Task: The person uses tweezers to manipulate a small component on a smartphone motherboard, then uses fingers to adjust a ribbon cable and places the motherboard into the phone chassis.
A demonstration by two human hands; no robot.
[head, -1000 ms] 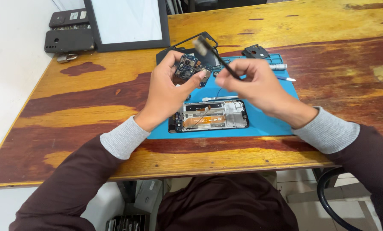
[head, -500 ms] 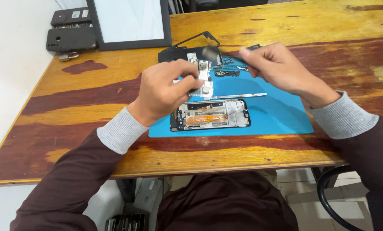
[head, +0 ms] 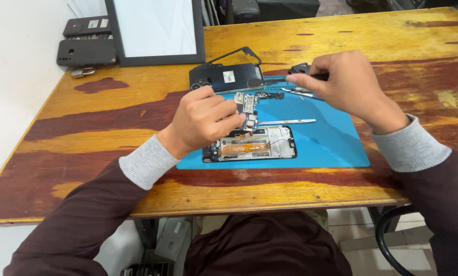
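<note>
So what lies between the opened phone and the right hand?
In the head view, a slim metal tool on the blue mat, between the opened phone and the right hand.

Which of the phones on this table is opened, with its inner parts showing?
The phone on the blue mat, just below the left hand. Its inside is exposed; the dark ones at the far left are closed.

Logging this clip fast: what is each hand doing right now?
Left hand: closed on a small circuit board, above the opened phone.
Right hand: closed on a thin dark tool over the blue mat.
</note>
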